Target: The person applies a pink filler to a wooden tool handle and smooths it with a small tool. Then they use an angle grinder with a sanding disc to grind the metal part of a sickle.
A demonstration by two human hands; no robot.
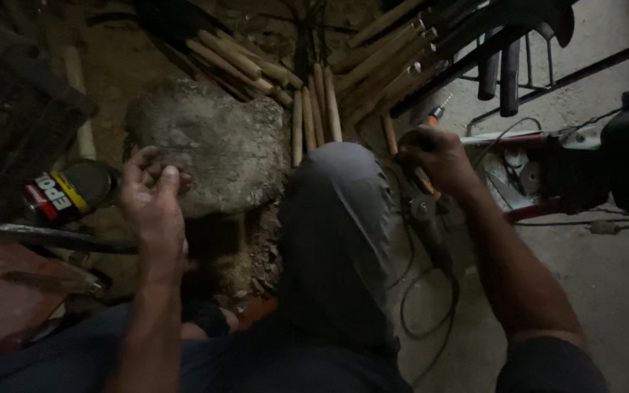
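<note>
My left hand (pixel 153 200) hangs with its fingers loosely spread and holds nothing, just over the near left edge of a big rough grey stone (pixel 220 142). My right hand (pixel 434 156) is closed in a fist around a thin wooden stick (pixel 389 135), whose end pokes out above the fist. Right below that hand, an angle grinder (pixel 425 218) lies on the floor, its black cable (pixel 431 306) looping toward me. My raised knee in grey trousers (pixel 336 233) sits between the two hands.
Many wooden sticks (pixel 314 109) are piled beyond the stone and fan out to the upper right. A dark can with a coloured label (pixel 67 193) lies at the left beside a metal bar (pixel 52 236). A black metal frame (pixel 504 58) and a dark machine (pixel 620 160) stand at the right.
</note>
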